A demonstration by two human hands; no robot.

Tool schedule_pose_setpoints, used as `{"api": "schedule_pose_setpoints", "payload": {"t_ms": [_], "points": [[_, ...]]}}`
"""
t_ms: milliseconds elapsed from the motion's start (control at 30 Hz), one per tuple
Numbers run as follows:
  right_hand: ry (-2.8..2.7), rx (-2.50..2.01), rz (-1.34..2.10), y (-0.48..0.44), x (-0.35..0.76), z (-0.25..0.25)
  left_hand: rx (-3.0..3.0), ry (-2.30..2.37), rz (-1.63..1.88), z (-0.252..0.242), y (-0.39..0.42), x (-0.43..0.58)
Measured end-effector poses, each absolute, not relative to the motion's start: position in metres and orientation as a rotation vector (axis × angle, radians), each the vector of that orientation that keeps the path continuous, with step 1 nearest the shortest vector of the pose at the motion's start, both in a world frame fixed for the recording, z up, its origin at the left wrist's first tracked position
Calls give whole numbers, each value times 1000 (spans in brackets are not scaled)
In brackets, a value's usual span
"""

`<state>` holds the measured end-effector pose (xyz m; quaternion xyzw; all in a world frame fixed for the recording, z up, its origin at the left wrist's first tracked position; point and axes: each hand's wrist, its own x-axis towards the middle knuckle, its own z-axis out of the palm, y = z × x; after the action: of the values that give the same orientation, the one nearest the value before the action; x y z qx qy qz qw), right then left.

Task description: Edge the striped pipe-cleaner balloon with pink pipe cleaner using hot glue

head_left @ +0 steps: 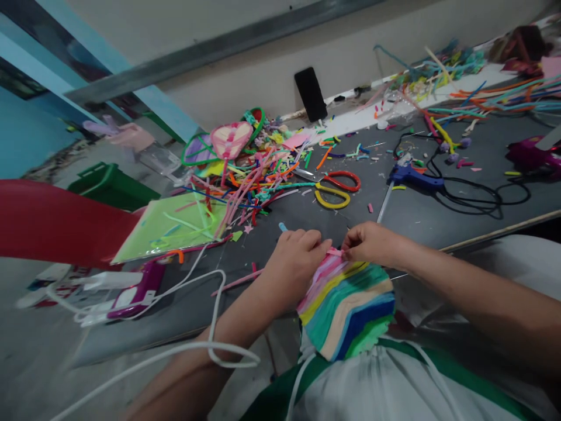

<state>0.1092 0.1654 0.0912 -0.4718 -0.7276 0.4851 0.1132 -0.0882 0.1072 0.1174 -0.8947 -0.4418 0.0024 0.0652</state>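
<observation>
One rainbow-striped craft piece (350,310), spread below the fingers toward the lap. Left hand (297,257): fingers curled over its pink upper edge. Right hand (367,242): fingertips pinched on that edge. Beyond the fingers: red-and-yellow-handled scissors (321,179); farther right, blue glue gun (416,177).

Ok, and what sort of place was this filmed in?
Probably a craft workspace: a blue glue gun, scissors and a heap of what look like colourful pipe cleaners share the grey table.
</observation>
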Motion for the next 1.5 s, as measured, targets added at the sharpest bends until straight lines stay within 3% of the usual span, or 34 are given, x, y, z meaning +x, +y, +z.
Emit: {"api": "schedule_pose_setpoints", "payload": {"t_ms": [167, 333, 633, 867, 1067, 1500], "points": [[-2164, -1285, 1378, 163, 111, 91, -2918, -1399, -102, 132, 118, -91], [-2226, -1177, 1319, 156, 113, 100, -3136, -1495, 23, 145, 121, -83], [-2307, -1150, 1125, 124, 124, 121, -3057, -1731, -351, 147, 77, -67], [-2367, -1032, 1212, 108, 136, 123, -3043, -1692, -542, 136, 49, -59], [-2134, -995, 1534, 106, 148, 114, -3041, -1854, -696, 118, 38, -63], [-2323, -1029, 1320, 107, 136, 93, -3050, -1898, -715, 106, 41, -64]]}}
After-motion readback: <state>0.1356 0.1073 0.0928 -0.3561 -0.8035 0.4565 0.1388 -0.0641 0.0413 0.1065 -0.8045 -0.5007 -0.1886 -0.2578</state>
